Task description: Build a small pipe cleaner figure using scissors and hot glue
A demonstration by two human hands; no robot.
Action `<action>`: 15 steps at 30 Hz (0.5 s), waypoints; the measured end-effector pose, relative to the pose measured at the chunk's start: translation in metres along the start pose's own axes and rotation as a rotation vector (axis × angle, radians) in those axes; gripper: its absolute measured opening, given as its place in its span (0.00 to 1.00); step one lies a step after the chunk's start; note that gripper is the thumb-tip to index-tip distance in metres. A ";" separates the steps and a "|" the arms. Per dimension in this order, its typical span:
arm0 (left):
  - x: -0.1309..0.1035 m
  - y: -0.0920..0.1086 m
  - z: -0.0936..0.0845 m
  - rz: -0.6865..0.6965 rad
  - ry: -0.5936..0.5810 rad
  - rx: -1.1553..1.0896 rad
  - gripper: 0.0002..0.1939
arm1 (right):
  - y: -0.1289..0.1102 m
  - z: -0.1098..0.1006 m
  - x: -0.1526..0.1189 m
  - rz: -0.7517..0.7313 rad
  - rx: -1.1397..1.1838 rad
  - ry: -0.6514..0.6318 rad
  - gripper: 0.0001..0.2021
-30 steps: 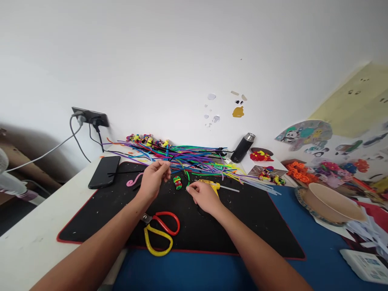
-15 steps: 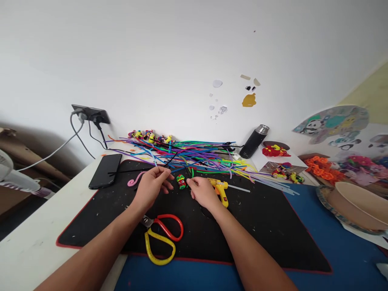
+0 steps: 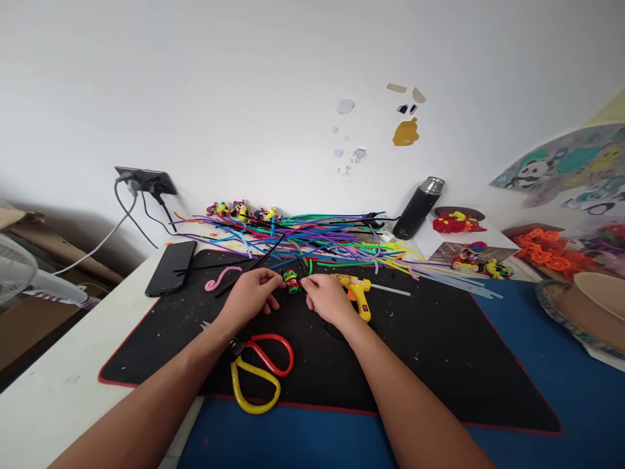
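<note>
A small red and green pipe-cleaner figure [image 3: 291, 282] with white-and-black eyes is held up over the black mat [image 3: 420, 365]. My left hand [image 3: 254, 294] pinches its left edge between thumb and forefinger. From the other side, the closed fingertips of my right hand [image 3: 326, 298] meet its right edge; the exact grip is partly hidden. Just right of that hand lies a yellow glue gun [image 3: 360, 296] with a glue stick in its back. Scissors [image 3: 263, 374] with one red and one yellow handle lie under my left forearm. A curled pink pipe cleaner [image 3: 217, 281] is left of my hands.
Loose coloured pipe cleaners [image 3: 312, 238] are heaped along the wall. A phone [image 3: 170, 268] lies at the left, and a black flask [image 3: 418, 208] leans at the back right beside a white box [image 3: 430, 241]. Finished figures [image 3: 241, 210] sit behind the heap. A bowl [image 3: 576, 319] stands far right.
My left hand has moved right, from beside the figure to a pinch on its edge. The right fingertips have closed in on it too. The camera view has shifted slightly.
</note>
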State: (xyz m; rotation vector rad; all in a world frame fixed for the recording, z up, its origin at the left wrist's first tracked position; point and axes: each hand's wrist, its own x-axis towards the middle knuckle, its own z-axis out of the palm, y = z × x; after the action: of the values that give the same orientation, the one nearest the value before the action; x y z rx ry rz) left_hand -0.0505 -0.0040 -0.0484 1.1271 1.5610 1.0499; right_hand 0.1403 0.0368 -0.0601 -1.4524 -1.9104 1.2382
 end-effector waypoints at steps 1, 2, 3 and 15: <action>0.000 0.000 0.000 0.001 -0.004 0.007 0.16 | 0.000 0.000 0.000 0.000 0.001 -0.003 0.21; 0.000 -0.001 0.001 0.004 -0.009 0.013 0.16 | 0.000 0.001 0.000 0.001 0.004 -0.007 0.20; 0.000 -0.001 0.001 0.009 -0.012 0.016 0.17 | 0.000 0.001 0.000 0.003 0.007 -0.011 0.19; -0.010 0.003 0.005 0.077 -0.005 -0.096 0.26 | 0.019 0.005 0.005 0.003 0.364 -0.035 0.09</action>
State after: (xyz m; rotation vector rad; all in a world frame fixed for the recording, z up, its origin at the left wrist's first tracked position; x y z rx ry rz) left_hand -0.0439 -0.0122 -0.0449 1.1310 1.4571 1.1597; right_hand 0.1449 0.0408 -0.0796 -1.2486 -1.5969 1.5272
